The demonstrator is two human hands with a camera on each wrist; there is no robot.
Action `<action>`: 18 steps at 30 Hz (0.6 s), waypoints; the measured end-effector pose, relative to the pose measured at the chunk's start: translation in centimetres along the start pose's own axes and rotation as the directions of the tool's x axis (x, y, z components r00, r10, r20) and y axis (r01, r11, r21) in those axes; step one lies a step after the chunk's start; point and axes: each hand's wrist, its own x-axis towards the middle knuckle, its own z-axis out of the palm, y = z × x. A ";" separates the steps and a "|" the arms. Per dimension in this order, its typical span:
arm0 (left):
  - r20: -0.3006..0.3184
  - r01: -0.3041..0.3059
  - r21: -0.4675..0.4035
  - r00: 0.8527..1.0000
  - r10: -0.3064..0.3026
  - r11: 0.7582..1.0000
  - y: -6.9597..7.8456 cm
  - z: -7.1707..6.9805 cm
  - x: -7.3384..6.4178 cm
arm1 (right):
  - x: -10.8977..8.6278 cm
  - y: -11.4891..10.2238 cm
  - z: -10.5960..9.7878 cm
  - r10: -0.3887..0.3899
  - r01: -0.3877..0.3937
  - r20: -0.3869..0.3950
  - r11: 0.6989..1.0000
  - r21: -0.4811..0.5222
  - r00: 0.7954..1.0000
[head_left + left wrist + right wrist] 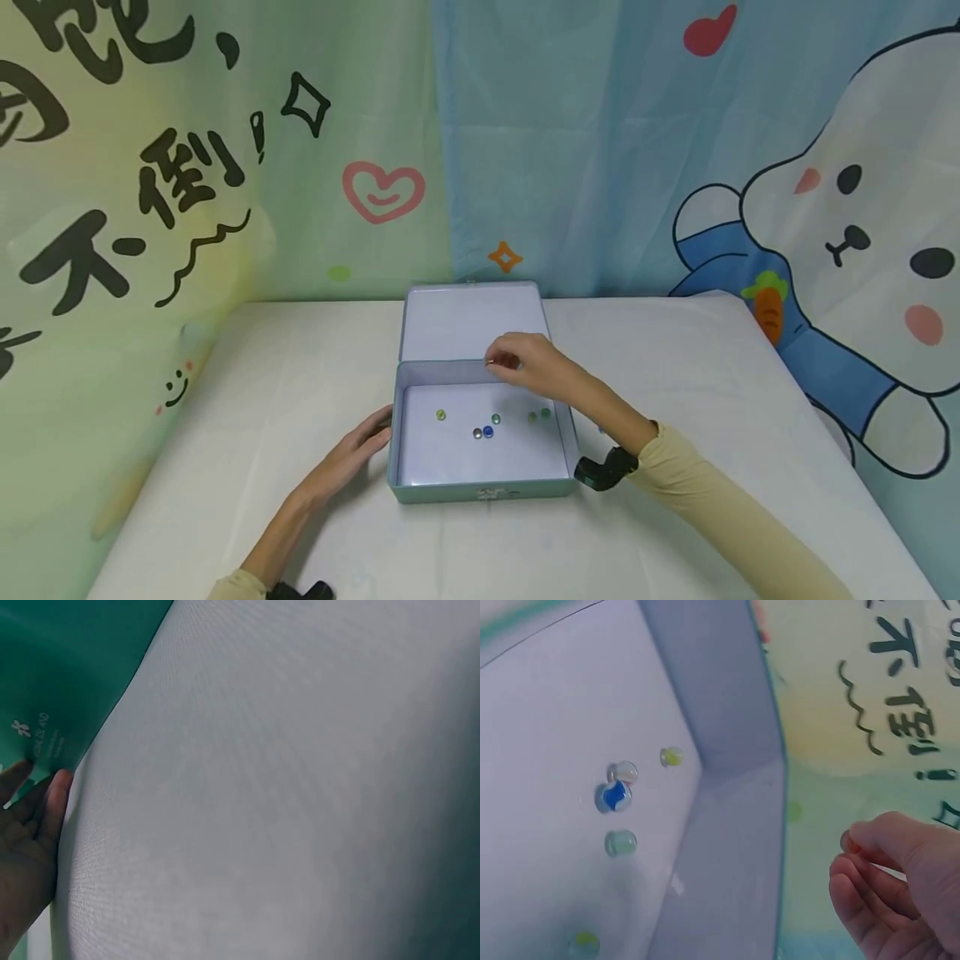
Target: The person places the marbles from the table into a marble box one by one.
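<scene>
An open tin box (487, 492) with a pale inside holds several glass marbles, among them a blue marble (488, 432), a clear marble (477, 433) and a yellow-green marble (441, 414). Over the box's back edge, my right hand (528, 364) pinches a small marble (489, 362) between thumb and fingertips; the fingers hide most of it. My left hand (362, 443) rests its outstretched fingers against the left outer wall. In the left wrist view, those fingertips touch the green side of the box (82, 682). Marbles also show below the right hand in the right wrist view.
The box's lid (474, 321) is tipped back behind it. A white cloth (315, 350) covers the table. A printed curtain (525, 125) hangs close behind the table's back edge. Beside the right wrist, a small blue thing (602, 430) is partly hidden.
</scene>
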 end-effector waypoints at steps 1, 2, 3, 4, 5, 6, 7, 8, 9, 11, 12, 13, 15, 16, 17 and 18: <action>-0.002 -0.001 0.001 1.000 0.001 1.000 0.0 0.0 0.0 | 0.6 0.0 0.4 -0.008 0.008 0.031 1.000 -0.002 0.999; -0.007 0.000 -0.001 1.000 0.000 1.000 0.0 0.0 -0.1 | 1.1 -0.1 0.8 -0.019 0.019 0.063 1.000 -0.001 0.998; -0.011 -0.001 -0.001 1.000 0.001 1.000 -0.1 -0.1 -0.1 | 1.7 -0.1 1.2 -0.029 0.029 0.096 1.000 -0.004 0.995; -0.008 -0.003 0.003 1.000 0.003 1.000 -0.1 0.0 -0.1 | 2.0 -0.1 1.5 -0.042 0.044 0.126 0.999 -0.011 0.991; -0.006 -0.003 0.004 1.000 0.003 1.000 -0.1 0.0 0.0 | 2.3 -0.1 1.8 -0.054 0.057 0.155 0.998 -0.016 0.986; -0.006 -0.005 0.003 1.000 0.005 1.000 -0.1 0.1 0.0 | 2.6 0.0 2.1 -0.064 0.069 0.184 0.997 -0.017 0.981; -0.009 -0.006 0.002 1.000 0.006 1.000 -0.1 0.1 0.0 | 2.9 0.0 2.4 -0.072 0.078 0.211 0.997 -0.017 0.975; -0.005 -0.009 0.002 1.000 0.009 1.000 -0.1 0.1 0.0 | 3.2 0.0 2.7 -0.079 0.086 0.236 0.996 -0.019 0.968; -0.002 -0.012 0.002 1.000 0.012 1.000 -0.1 0.1 0.0 | 3.4 0.1 3.0 -0.082 0.091 0.260 0.996 -0.021 0.962; 0.001 -0.023 -0.001 1.000 0.023 1.000 -0.1 0.1 0.0 | 3.8 0.3 3.6 -0.075 0.086 0.303 0.996 -0.023 0.950; 0.004 -0.030 -0.003 1.000 0.030 1.000 -0.1 0.1 0.1 | 3.9 0.4 3.9 -0.067 0.079 0.324 0.997 -0.024 0.944; 0.008 -0.036 -0.002 0.999 0.036 0.999 -0.1 0.0 0.1 | 4.1 0.5 4.2 -0.060 0.075 0.345 0.997 -0.028 0.937; 0.013 -0.046 -0.003 0.999 0.046 0.999 -0.1 0.0 0.1 | 4.2 0.7 4.8 -0.040 0.061 0.383 0.997 -0.043 0.923; 0.013 -0.049 -0.005 0.999 0.049 0.999 -0.1 0.0 0.1 | 4.3 0.8 5.0 -0.028 0.052 0.397 0.997 -0.049 0.917; 0.012 -0.050 -0.005 0.999 0.050 0.999 -0.2 0.0 0.1 | 4.3 1.0 5.3 -0.016 0.042 0.408 0.998 -0.055 0.913; 0.013 -0.051 -0.004 0.999 0.051 0.999 -0.1 0.0 0.0 | 4.3 1.1 5.5 -0.010 0.039 0.415 0.997 -0.062 0.910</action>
